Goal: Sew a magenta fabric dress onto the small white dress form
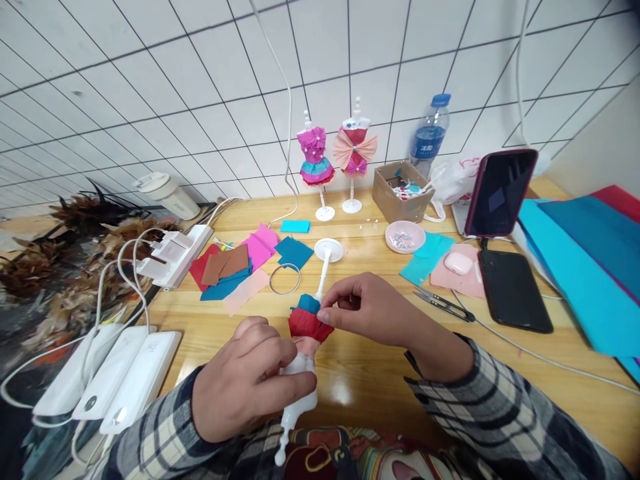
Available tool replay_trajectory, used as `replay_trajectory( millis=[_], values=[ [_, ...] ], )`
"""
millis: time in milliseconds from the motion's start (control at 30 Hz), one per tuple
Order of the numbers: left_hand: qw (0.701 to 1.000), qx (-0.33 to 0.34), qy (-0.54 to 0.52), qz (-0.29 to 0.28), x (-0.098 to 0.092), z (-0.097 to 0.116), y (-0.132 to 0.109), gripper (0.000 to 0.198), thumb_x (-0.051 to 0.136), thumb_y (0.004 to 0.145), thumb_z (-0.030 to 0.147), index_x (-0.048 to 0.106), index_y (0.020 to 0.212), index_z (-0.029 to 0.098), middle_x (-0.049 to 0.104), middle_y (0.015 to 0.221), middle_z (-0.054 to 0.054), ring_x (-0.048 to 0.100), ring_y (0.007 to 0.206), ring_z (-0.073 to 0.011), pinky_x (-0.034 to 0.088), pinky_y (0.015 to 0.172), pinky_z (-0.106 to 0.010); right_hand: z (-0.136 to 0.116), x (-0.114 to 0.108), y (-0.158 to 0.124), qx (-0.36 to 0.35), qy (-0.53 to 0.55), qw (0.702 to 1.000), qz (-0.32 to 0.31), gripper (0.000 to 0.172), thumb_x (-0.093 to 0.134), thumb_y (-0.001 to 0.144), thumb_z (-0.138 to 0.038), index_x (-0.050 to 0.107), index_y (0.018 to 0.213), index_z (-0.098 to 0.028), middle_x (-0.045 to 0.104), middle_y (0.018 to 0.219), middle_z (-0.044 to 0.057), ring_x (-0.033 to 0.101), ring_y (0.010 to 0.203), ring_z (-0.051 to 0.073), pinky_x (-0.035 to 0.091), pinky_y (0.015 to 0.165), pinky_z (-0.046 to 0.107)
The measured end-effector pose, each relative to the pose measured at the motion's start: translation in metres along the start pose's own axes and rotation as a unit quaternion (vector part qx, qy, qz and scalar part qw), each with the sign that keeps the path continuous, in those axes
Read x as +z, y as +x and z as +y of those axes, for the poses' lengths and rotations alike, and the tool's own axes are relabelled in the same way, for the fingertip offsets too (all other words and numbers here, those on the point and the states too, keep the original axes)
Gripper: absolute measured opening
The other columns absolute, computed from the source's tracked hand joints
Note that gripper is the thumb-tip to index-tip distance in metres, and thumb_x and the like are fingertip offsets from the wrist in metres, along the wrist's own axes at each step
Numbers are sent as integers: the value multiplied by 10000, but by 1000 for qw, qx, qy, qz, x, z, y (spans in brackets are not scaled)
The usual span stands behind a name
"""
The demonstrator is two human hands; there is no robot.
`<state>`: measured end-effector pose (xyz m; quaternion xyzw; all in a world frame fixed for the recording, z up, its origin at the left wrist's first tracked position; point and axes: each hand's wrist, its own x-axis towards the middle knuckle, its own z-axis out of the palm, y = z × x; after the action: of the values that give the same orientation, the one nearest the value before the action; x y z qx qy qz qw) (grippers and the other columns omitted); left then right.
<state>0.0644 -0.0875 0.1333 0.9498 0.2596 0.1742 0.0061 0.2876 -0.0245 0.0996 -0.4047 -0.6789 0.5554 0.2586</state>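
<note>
A tiled wall [210, 87] rises behind a wooden table [370, 257], where large blue sheets [570, 253] lie at the far right. Between these and the left-hand clutter of white power banks [143, 383], the person's two hands meet over a white dress-form stand [303, 399]. It lies tilted over the near part of the table, its neck toward the person's lap and its round base pointing away. The left hand [253, 380] grips the bare torso, thumb and fingers closed around it; the right hand [367, 310] pinches the edge of a red paper skirt [304, 325] between thumb and forefinger, its other fingers curled. Blue paper [306, 304] shows just beyond the red. Two dressed forms, one mostly magenta [316, 157] and one with a peach bow [355, 150], stand upright near the wall, left of a water bottle [430, 137] and a cardboard box [397, 200]. A dark phone [517, 290] lies flat near the blue sheets. Brown paper pieces [225, 265] lie left of the stand; thread snips [467, 315] rest beyond the right wrist. Smaller are a pink dish [420, 244], a thin ring [285, 293] left of the stand's stem, and tiny beads [403, 239] in the dish.
</note>
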Motion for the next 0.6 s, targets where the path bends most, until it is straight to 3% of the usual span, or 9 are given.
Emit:
replay_trajectory(
  millis=[233, 367, 500, 600],
  values=[
    [1000, -22, -7, 6, -2, -2, -2, 238, 455, 949, 156, 665, 979, 264, 546, 770, -21, 460, 746, -164, 379, 692, -356, 1, 1, 0, -12, -10, 1000, 3, 93, 658, 770, -260, 672, 733, -176, 469, 562, -60, 403, 538, 69, 287, 508, 223],
    [1000, -23, -14, 0, -2, -3, -2, 256, 441, 948, 144, 657, 1001, 272, 548, 774, -18, 474, 750, -159, 387, 699, -352, 0, -2, -1, -64, -22, 997, 33, 135, 693, 780, -309, 697, 875, -213, 526, 691, -43, 436, 594, 80, 340, 558, 227],
    [1000, -19, -12, 0, -3, -3, -2, 257, 436, 949, 149, 658, 996, 269, 543, 771, -20, 469, 742, -159, 385, 699, -351, -1, -5, -3, -192, -44, 980, 28, 148, 749, 758, -318, 723, 887, -250, 552, 993, 11, 537, 839, 131, 440, 783, 294],
    [1000, -17, -12, 1, -3, -3, -2, 258, 438, 944, 149, 662, 990, 268, 537, 766, -19, 469, 741, -160, 386, 700, -350, 1, -6, -2, -212, -88, 973, 28, 58, 759, 752, -264, 729, 798, -245, 552, 1107, 30, 541, 1016, 183, 409, 934, 373]
  ],
)
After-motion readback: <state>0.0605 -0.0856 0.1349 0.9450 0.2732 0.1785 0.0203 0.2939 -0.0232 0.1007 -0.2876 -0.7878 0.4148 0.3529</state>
